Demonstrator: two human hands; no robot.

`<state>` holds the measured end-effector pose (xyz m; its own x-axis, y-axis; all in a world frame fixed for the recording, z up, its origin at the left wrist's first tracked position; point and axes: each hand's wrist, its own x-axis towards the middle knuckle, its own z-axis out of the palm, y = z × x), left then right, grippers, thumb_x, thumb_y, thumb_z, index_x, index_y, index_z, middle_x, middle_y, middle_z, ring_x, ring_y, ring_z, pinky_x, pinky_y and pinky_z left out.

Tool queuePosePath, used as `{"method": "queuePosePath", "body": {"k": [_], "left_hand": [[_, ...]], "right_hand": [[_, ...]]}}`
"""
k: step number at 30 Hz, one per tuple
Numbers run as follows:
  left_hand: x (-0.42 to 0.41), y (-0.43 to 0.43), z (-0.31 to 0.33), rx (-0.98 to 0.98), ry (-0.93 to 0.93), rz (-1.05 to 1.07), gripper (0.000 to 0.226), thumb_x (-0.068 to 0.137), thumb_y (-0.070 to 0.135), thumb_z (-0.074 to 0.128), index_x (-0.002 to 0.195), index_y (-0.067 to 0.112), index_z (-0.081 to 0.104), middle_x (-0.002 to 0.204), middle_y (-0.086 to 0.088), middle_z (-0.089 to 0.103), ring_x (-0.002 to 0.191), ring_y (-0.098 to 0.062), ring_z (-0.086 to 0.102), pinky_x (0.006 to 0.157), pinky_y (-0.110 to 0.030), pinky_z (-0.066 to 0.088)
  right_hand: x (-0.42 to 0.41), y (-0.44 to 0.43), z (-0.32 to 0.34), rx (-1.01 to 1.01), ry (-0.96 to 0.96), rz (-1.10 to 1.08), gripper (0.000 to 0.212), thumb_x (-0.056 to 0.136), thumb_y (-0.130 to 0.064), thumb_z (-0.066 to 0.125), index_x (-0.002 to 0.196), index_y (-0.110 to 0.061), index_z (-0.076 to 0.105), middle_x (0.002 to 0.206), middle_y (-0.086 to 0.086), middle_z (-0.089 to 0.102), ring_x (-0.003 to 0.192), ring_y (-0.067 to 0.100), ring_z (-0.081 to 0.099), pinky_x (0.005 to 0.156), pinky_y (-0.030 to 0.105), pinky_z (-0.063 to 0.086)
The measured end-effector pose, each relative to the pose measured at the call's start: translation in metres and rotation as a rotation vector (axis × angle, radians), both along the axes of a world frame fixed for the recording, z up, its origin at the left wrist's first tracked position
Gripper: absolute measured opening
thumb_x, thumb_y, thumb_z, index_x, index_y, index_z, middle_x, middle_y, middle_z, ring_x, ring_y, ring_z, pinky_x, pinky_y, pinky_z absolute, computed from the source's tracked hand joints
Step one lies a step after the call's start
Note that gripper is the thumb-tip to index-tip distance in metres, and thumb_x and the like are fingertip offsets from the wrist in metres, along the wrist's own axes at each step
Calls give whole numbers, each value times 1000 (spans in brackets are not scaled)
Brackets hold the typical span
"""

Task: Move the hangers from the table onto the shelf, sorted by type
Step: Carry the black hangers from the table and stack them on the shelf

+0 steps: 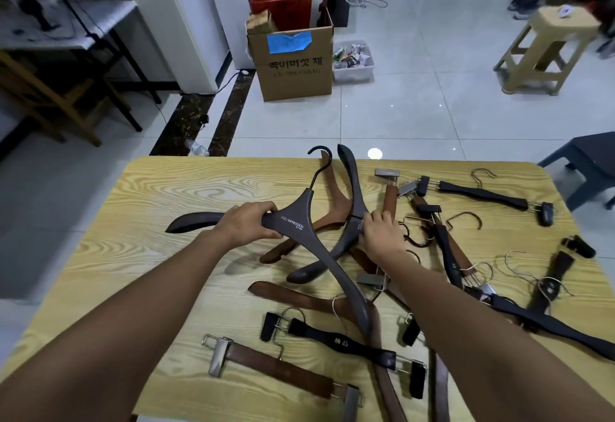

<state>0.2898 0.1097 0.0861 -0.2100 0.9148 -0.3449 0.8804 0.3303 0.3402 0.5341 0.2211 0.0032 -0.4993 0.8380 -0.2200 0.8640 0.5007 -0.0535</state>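
A light wooden table (159, 188) carries many hangers. My left hand (248, 223) is shut on a dark grey coat hanger (296, 218) with white lettering and a black hook, held just above the table. My right hand (382, 233) grips a second dark grey coat hanger (352, 185) at its neck, where it lies across a brown wooden coat hanger (332, 198). Black clip hangers (339, 341) and brown clip hangers (276, 368) lie near the front edge and to the right. The shelf on which the hangers belong cannot be made out.
Beyond the table stand a cardboard box (293, 65), a white bin (354, 62) of small items and a beige stool (545, 45). A dark stool (589, 162) sits at the right. A metal rack (83, 22) and wooden chair (50, 95) are at the left.
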Motion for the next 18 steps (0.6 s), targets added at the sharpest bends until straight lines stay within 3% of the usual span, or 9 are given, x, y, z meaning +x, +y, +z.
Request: {"method": "queuePosePath", "body": {"k": [5, 10, 14, 18], "left_hand": [[-20, 2, -6, -18, -45, 21, 45, 75, 42, 74, 112, 24, 56, 104, 2, 64, 94, -20, 58, 80, -36, 44], [-25, 10, -11, -26, -88, 28, 43, 76, 39, 74, 112, 23, 56, 103, 2, 66, 93, -19, 60, 81, -36, 47], [-25, 18, -11, -28, -84, 3, 44, 75, 42, 74, 112, 25, 56, 102, 3, 65, 92, -19, 60, 80, -35, 47], [-20, 28, -9, -18, -83, -19, 45, 75, 42, 74, 113, 24, 56, 102, 3, 65, 92, -19, 59, 80, -36, 47]], "right_hand": [[-5, -3, -10, -29, -111, -168, 56, 91, -14, 52, 141, -12, 27, 146, 14, 26, 129, 37, 33, 99, 41, 40], [3, 0, -17, -91, -45, -338, 57, 87, -5, 55, 138, -10, 29, 146, 25, 17, 116, 38, 46, 78, 34, 52], [6, 9, -11, -4, 42, -335, 42, 87, 6, 49, 127, -4, 42, 142, 28, 24, 116, 39, 44, 83, 36, 51], [19, 21, -4, 54, 133, -369, 53, 89, 10, 46, 139, -6, 36, 142, 28, 22, 118, 39, 41, 85, 38, 49]]}}
